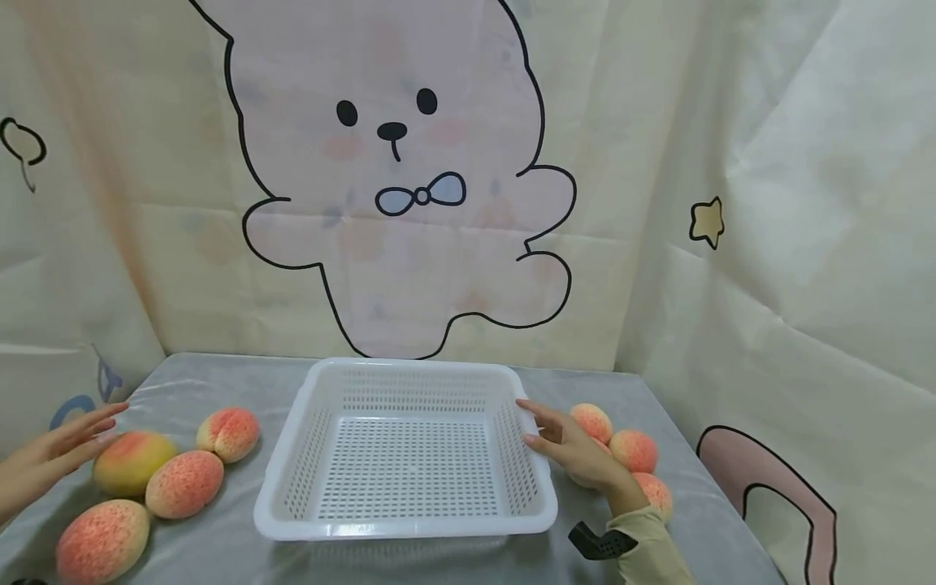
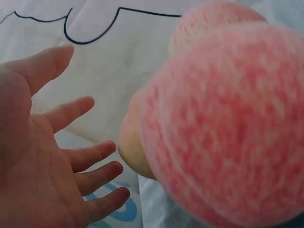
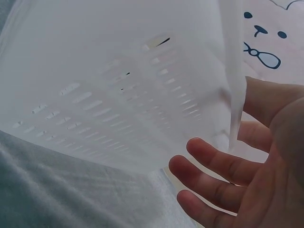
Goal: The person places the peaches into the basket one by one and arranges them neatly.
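A white plastic basket (image 1: 409, 471) with slotted walls stands on the cloth, bare inside. At its right rim is my right hand (image 1: 574, 447), thumb and index finger over the edge. The right wrist view shows the other fingers (image 3: 209, 183) outside the basket wall (image 3: 118, 95), under the rim. My left hand (image 1: 62, 455) hovers at the far left with spread fingers, close beside a yellow-red mango (image 1: 134, 463). In the left wrist view its palm (image 2: 38, 166) is bare, and a large peach (image 2: 228, 123) partly hides the mango (image 2: 133, 142).
Three peaches lie near the mango: one in front (image 1: 104, 540), one beside it (image 1: 185, 484) and one behind (image 1: 228, 434). Several more peaches (image 1: 634, 451) sit right of the basket, partly behind my right hand. Printed curtains (image 1: 439, 276) rise behind the grey cloth-covered table (image 1: 585, 561).
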`<control>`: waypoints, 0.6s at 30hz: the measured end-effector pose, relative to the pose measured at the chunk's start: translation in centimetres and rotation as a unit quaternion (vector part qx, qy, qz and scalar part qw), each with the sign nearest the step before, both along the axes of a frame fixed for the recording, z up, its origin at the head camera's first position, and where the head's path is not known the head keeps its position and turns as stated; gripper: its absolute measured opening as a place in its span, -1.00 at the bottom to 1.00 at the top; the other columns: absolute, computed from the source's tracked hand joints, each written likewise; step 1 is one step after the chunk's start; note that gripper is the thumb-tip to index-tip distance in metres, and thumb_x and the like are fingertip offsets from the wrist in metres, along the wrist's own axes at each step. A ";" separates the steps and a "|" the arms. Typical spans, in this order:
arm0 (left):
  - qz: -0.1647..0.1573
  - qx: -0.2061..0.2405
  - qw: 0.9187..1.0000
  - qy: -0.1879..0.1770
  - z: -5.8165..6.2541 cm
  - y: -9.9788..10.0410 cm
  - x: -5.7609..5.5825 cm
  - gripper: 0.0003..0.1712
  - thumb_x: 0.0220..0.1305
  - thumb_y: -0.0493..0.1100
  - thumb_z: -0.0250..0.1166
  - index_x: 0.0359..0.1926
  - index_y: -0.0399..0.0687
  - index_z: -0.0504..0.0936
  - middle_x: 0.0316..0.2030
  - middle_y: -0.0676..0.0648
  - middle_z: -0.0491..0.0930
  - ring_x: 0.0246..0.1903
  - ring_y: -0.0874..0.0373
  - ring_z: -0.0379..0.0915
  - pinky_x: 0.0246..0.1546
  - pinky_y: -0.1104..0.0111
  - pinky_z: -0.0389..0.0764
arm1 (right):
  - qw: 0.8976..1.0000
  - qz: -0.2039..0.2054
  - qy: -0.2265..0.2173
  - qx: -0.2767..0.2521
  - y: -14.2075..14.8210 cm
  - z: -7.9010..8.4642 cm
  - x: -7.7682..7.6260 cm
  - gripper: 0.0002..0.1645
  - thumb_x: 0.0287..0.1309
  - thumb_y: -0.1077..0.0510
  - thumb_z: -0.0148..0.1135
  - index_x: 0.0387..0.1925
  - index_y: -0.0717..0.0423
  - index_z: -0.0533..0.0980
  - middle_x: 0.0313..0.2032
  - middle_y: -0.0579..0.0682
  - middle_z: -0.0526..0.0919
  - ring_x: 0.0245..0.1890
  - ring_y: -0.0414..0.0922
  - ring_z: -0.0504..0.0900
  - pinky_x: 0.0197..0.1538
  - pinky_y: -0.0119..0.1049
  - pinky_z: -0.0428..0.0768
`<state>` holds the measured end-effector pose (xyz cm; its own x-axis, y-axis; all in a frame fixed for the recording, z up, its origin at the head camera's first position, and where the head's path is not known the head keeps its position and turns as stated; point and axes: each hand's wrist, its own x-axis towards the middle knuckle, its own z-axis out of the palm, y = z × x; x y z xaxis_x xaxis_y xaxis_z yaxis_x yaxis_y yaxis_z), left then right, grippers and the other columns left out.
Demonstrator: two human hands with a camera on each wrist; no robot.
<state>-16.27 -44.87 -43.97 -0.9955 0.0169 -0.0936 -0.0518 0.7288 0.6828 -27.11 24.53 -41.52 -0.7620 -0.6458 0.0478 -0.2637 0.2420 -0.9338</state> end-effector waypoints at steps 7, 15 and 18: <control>-0.049 0.040 0.997 -0.050 -1.4 -1.7 -0.3 -0.09 0.62 0.04 -0.07 0.57 0.22 -0.58 0.41 -0.74 -0.44 0.21 -0.84 -0.22 -0.18 -0.36 0.48 | 1.000 0.004 -0.011 -0.009 0.1 -0.4 -0.1 -0.18 0.49 0.15 0.09 0.58 0.24 -0.03 0.34 0.48 0.36 0.10 0.07 0.65 0.00 -0.25 0.70; -0.095 0.194 0.963 -0.160 -2.9 -4.2 -1.1 -0.09 0.61 -0.09 -0.05 0.55 0.52 -0.51 0.50 0.12 -0.12 0.07 0.72 0.29 0.01 0.17 0.63 | 1.000 -0.003 0.000 0.003 0.3 -0.6 -0.2 -0.19 0.49 0.13 0.10 0.58 0.20 -0.01 0.33 0.45 0.39 0.08 0.06 0.66 -0.01 -0.25 0.71; -0.111 0.238 0.948 -0.180 -3.4 -4.8 -1.2 -0.10 0.62 -0.15 -0.07 0.53 0.65 -0.47 0.32 0.26 -0.03 -0.03 0.81 0.26 0.01 0.28 0.62 | 1.000 -0.005 0.002 0.008 0.2 -0.6 -0.3 -0.19 0.49 0.12 0.10 0.58 0.20 -0.01 0.33 0.44 0.40 0.09 0.07 0.66 0.00 -0.26 0.70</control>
<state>-17.44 -49.65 -47.40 -0.8677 0.3473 -0.3556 -0.2253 0.3629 0.9042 -27.41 24.75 -42.17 -0.7677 -0.6396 0.0404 -0.2655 0.2600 -0.9284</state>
